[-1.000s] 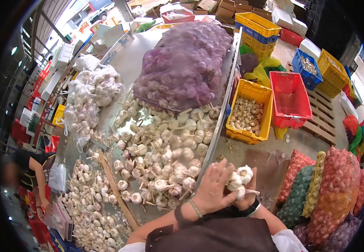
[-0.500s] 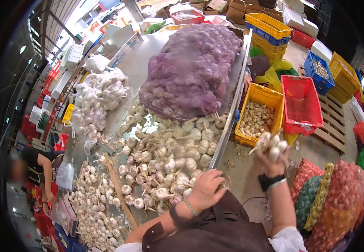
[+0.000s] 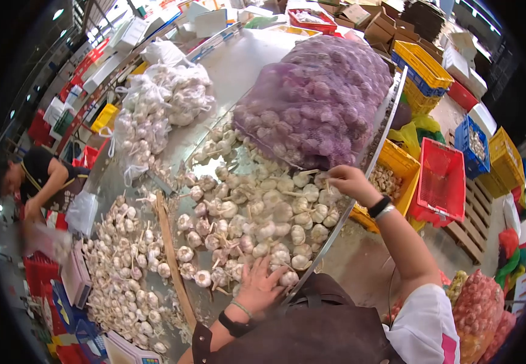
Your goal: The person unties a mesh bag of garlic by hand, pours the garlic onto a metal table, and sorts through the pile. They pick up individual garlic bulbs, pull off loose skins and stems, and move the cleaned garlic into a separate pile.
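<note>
My left hand (image 3: 259, 286) lies with fingers spread on loose garlic bulbs (image 3: 266, 229) near the front edge of the metal table (image 3: 229, 53). My right hand (image 3: 355, 183) reaches across the table's right rim. Its fingers are curled together by the lower right corner of a purple mesh sack (image 3: 317, 100) full of garlic; what they grip, if anything, is hidden. Left of the bulbs, a wooden strip (image 3: 174, 261) divides them from another heap of garlic (image 3: 126, 285).
Plastic bags of garlic (image 3: 160, 103) sit at the table's back left. Beyond the right rim stand a yellow crate (image 3: 408, 191) holding garlic and a red crate (image 3: 439, 182). At left, a co-worker (image 3: 47, 179) bends near a scale (image 3: 76, 276). Filled mesh sacks (image 3: 478, 303) stand lower right.
My right hand has come from beside the yellow crate to the sack, without the garlic bulbs it held. My left hand has lowered onto the bulbs. The view has shifted.
</note>
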`<action>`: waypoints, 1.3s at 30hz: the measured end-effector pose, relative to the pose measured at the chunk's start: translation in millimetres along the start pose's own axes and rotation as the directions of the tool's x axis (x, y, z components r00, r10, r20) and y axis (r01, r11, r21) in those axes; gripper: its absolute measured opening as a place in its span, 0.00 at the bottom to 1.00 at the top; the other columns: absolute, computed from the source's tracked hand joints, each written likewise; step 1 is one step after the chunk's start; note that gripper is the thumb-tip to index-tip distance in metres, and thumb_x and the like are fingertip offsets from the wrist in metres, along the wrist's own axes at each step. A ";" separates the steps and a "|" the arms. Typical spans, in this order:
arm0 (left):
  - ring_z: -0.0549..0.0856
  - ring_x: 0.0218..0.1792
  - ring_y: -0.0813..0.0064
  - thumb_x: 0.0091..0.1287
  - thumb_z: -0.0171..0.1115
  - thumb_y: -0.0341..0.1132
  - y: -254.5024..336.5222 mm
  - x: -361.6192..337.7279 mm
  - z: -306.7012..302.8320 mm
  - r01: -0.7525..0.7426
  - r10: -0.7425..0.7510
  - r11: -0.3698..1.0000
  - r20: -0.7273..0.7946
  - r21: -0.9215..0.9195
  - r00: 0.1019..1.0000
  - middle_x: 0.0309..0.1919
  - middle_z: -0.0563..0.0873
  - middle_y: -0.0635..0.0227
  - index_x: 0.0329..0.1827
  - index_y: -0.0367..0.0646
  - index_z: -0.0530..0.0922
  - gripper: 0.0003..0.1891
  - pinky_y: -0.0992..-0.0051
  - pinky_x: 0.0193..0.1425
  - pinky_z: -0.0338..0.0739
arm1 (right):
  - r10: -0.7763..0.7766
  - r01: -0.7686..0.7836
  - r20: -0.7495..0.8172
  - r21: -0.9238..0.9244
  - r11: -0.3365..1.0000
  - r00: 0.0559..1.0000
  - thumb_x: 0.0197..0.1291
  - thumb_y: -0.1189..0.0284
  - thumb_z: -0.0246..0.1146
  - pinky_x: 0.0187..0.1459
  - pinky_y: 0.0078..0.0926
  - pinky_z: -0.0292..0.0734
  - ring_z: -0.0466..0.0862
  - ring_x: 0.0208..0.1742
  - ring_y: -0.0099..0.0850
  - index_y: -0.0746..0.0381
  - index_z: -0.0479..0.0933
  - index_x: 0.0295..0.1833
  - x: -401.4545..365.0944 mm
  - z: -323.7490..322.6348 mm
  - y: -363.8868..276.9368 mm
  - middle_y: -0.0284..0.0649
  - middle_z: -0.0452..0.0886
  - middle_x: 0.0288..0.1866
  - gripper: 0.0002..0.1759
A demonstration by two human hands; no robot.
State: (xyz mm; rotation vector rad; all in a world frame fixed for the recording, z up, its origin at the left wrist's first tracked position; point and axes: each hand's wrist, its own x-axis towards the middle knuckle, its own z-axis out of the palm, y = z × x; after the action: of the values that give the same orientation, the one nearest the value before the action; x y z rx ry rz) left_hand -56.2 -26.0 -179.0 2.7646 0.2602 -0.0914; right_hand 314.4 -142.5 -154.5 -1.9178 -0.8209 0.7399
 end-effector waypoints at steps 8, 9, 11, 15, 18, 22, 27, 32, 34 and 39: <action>0.59 0.77 0.51 0.57 0.67 0.35 -57.3 -15.9 -2.8 0.146 -0.142 0.986 0.057 -0.083 0.988 0.75 0.64 0.57 0.74 0.62 0.67 0.38 0.42 0.78 0.43 | 0.272 0.318 0.541 -0.755 0.573 0.796 0.52 0.43 0.70 0.66 0.61 0.67 0.62 0.73 0.67 0.57 0.49 0.81 -0.8 136.3 -114.1 0.61 0.56 0.78 0.59; 0.57 0.79 0.54 0.58 0.69 0.40 -68.7 -11.7 -6.0 0.178 -0.171 0.983 0.117 -0.050 0.978 0.77 0.62 0.59 0.77 0.60 0.62 0.41 0.43 0.80 0.40 | 0.282 0.330 0.551 -0.759 0.561 0.785 0.52 0.43 0.70 0.66 0.61 0.67 0.62 0.73 0.67 0.57 0.49 0.81 -6.0 149.6 -107.3 0.61 0.56 0.78 0.59; 0.50 0.81 0.57 0.61 0.66 0.51 -93.6 -8.6 3.5 0.205 -0.204 0.979 0.104 0.002 0.973 0.80 0.56 0.66 0.80 0.59 0.57 0.43 0.38 0.79 0.38 | 0.224 0.347 0.484 -0.819 0.457 0.846 0.51 0.38 0.68 0.65 0.75 0.60 0.52 0.76 0.74 0.59 0.43 0.82 -17.2 176.5 -86.4 0.62 0.42 0.82 0.64; 0.44 0.82 0.60 0.63 0.63 0.56 -134.0 -1.7 6.6 0.298 -0.318 0.927 0.057 0.229 0.946 0.82 0.51 0.69 0.79 0.56 0.60 0.41 0.34 0.78 0.38 | 0.248 0.302 0.452 -0.830 0.468 0.857 0.55 0.38 0.64 0.64 0.78 0.56 0.51 0.77 0.72 0.58 0.44 0.82 -35.9 197.8 -98.0 0.65 0.39 0.81 0.60; 0.45 0.82 0.56 0.65 0.62 0.42 -158.0 3.2 3.9 0.403 -0.400 0.915 -0.100 0.010 0.911 0.81 0.51 0.61 0.77 0.54 0.63 0.36 0.34 0.77 0.39 | 0.288 0.352 0.541 -0.786 0.509 0.790 0.59 0.39 0.62 0.65 0.78 0.55 0.50 0.77 0.73 0.54 0.51 0.81 -60.7 205.2 -92.1 0.67 0.40 0.81 0.53; 0.52 0.80 0.53 0.62 0.61 0.33 -148.6 0.9 -22.9 0.544 -0.542 0.839 -0.095 0.000 0.835 0.78 0.58 0.55 0.71 0.51 0.71 0.30 0.37 0.77 0.45 | 0.172 0.548 0.718 -0.642 0.536 0.674 0.63 0.42 0.60 0.69 0.57 0.65 0.58 0.74 0.70 0.55 0.61 0.76 -108.6 202.4 -93.1 0.69 0.45 0.79 0.43; 0.75 0.61 0.53 0.56 0.65 0.30 -112.0 27.7 -18.9 0.204 -0.236 0.971 -0.393 -0.121 0.889 0.60 0.75 0.56 0.55 0.47 0.80 0.21 0.53 0.62 0.70 | 0.063 0.327 0.866 -0.254 0.910 0.496 0.66 0.50 0.63 0.58 0.37 0.77 0.79 0.61 0.50 0.59 0.74 0.65 -80.0 164.2 -111.5 0.58 0.74 0.62 0.31; 0.78 0.52 0.54 0.57 0.66 0.32 -98.6 59.7 3.5 0.230 -0.280 0.958 -0.371 -0.174 0.885 0.49 0.77 0.58 0.54 0.49 0.78 0.20 0.56 0.53 0.75 | -0.085 0.317 0.439 -0.488 0.813 0.895 0.61 0.65 0.64 0.45 0.40 0.80 0.86 0.40 0.47 0.63 0.83 0.42 -8.5 145.7 -120.8 0.49 0.86 0.36 0.12; 0.79 0.48 0.52 0.56 0.67 0.31 -99.5 59.8 -0.5 0.219 -0.292 0.946 -0.333 -0.240 0.897 0.44 0.76 0.59 0.49 0.49 0.76 0.17 0.57 0.50 0.76 | -0.080 0.329 0.404 -0.597 0.731 0.911 0.59 0.68 0.62 0.45 0.42 0.79 0.85 0.41 0.49 0.63 0.83 0.41 26.6 144.6 -111.2 0.50 0.85 0.37 0.11; 0.78 0.46 0.52 0.56 0.68 0.27 -102.1 43.2 0.7 0.110 -0.256 0.935 -0.429 -0.337 0.866 0.42 0.74 0.57 0.43 0.45 0.73 0.14 0.60 0.49 0.76 | -0.168 0.306 0.256 -0.766 0.566 0.952 0.56 0.71 0.61 0.47 0.47 0.79 0.83 0.46 0.51 0.65 0.81 0.37 87.9 163.6 -72.3 0.53 0.84 0.42 0.09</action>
State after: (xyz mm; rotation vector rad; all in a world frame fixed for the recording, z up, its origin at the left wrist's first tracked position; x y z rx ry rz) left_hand -33.4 74.8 -219.3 2.4070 0.6118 0.5347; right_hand 225.1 34.6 -173.4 -2.4618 -1.7046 0.3473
